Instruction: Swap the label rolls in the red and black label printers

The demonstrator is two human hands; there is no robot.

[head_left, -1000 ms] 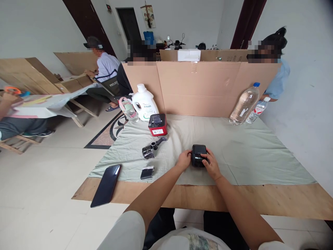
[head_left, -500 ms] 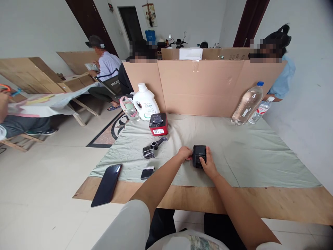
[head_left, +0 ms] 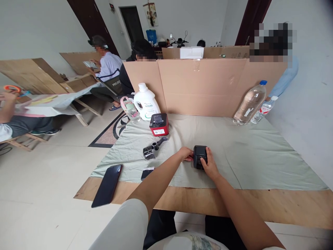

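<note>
A: Black little box (head_left: 199, 156) sits on the cloth (head_left: 234, 152) between both hands; left hand (head_left: 185, 153) pinches its side, right hand (head_left: 208, 166) wraps the near face

B: Keep each grip firm, box pressed flat to the surface (head_left: 260, 205)

A: Since a second ago the box has turned upright, the red device (head_left: 159, 124) beyond unmoved

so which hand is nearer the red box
Left. The left hand rests at the left side of the small black device, below and right of the red box. The right hand is on the device's right side, farther away.
</note>
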